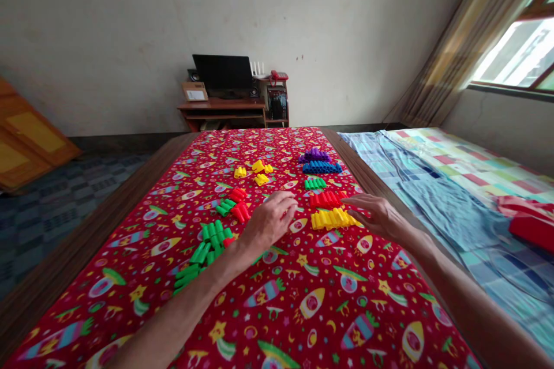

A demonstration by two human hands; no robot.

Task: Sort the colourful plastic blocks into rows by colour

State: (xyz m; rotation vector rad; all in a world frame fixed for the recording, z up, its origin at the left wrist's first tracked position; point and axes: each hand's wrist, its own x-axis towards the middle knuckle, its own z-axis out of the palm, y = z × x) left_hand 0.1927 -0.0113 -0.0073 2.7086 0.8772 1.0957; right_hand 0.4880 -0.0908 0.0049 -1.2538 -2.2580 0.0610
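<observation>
My left hand [270, 220] rests on the red rocket-print tablecloth [277, 300], fingers curled down, beside loose red pieces [239, 203]; what it holds, if anything, is hidden. My right hand [377, 214] reaches to the right end of a yellow row [332, 219], with its fingers stretched toward the red row [325, 199]. Behind these lie a green row [315, 183], a blue row [321, 168] and a purple row [314, 155]. Loose green pieces [208, 245] lie left of my left forearm. Loose yellow pieces [255, 171] sit farther back.
The table has a dark wooden edge [86, 230]. A bed with a checked blue sheet [454, 196] stands at the right, with a red cloth [530, 222] on it. A desk with a monitor [223, 75] stands against the far wall. A curtained window [515, 52] is upper right.
</observation>
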